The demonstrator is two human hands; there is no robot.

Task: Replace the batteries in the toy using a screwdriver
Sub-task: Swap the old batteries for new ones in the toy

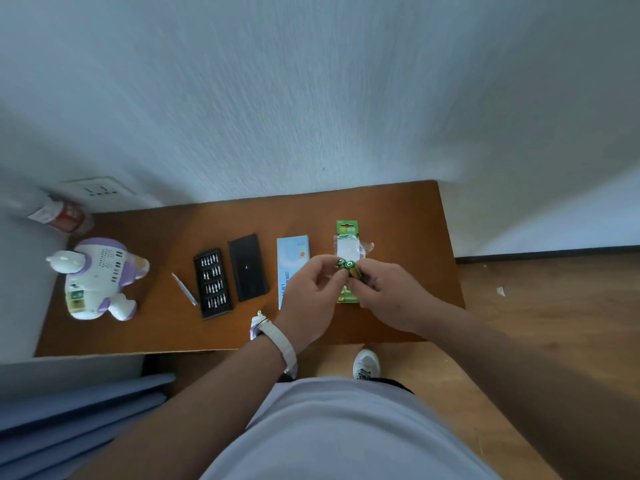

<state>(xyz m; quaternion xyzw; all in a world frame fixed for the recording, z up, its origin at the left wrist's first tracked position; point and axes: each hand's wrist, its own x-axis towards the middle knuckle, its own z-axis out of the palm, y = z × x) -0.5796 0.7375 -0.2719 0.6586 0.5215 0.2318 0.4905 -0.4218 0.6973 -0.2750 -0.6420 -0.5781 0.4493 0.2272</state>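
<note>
Both forearms reach over the table [398, 209] and meet above the battery pack [347, 233]. The right hand [388, 296] curls round two batteries [349, 267], the left hand [308, 296] pinches their green ends, and the toy [100, 278] lies far left

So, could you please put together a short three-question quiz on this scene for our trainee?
1. Fill in: the screwdriver lies between the toy and the ____.
2. What do the left hand and right hand hold between them? A) the screwdriver B) the batteries C) the toy
3. True or false: the toy rests on the table with no hand touching it.
Key: 1 bit case; 2 B; 3 true.
</note>
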